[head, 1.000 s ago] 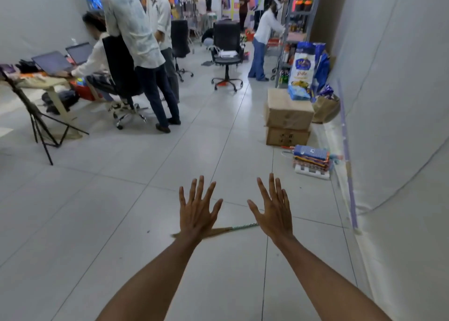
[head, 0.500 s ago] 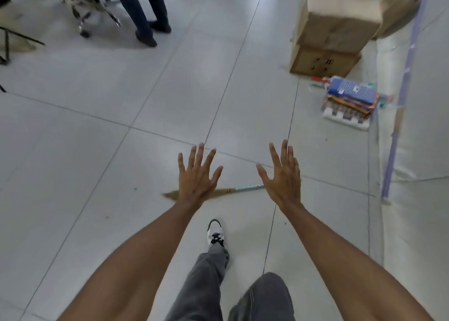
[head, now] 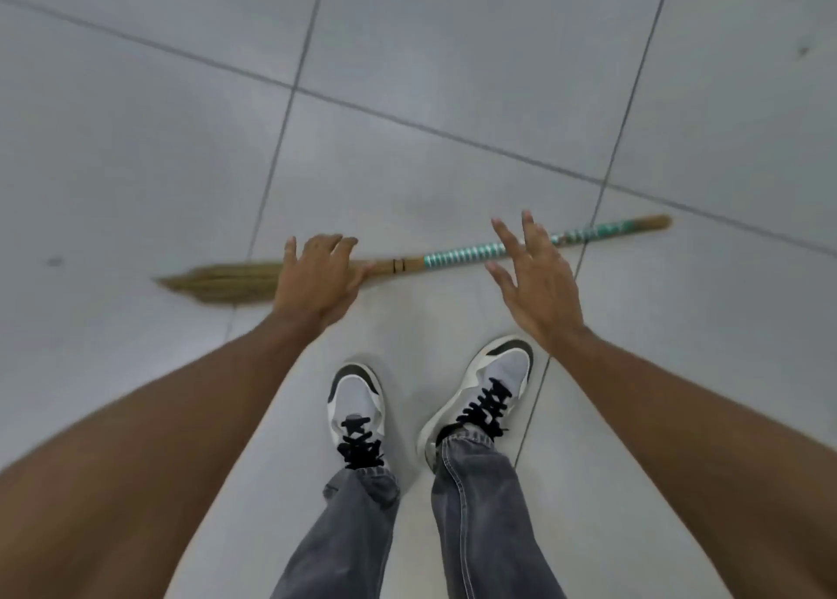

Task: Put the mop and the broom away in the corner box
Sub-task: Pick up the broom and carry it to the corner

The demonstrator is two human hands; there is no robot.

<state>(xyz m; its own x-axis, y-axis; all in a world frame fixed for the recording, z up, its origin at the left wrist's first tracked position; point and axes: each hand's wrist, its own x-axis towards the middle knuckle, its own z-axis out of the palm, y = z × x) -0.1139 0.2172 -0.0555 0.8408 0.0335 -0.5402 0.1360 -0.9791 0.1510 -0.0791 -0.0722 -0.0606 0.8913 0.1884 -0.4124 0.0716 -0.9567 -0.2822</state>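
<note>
The broom (head: 457, 258) lies flat on the grey tiled floor, straw bristles to the left and a handle wrapped in teal tape to the right. My left hand (head: 317, 281) is down on the broom where the bristles meet the handle, with the fingers curled over it and the thumb along the handle. My right hand (head: 534, 281) hovers over the taped part of the handle, with fingers spread and nothing in it. No mop and no box are in view.
My two feet in white and black sneakers (head: 358, 413) and grey jeans stand just behind the broom. Tiled floor (head: 453, 77) with dark grout lines fills the rest of the view.
The view has tipped from the room down to the floor at my feet. Both hands have dropped to the broom; the left one has curled onto it.
</note>
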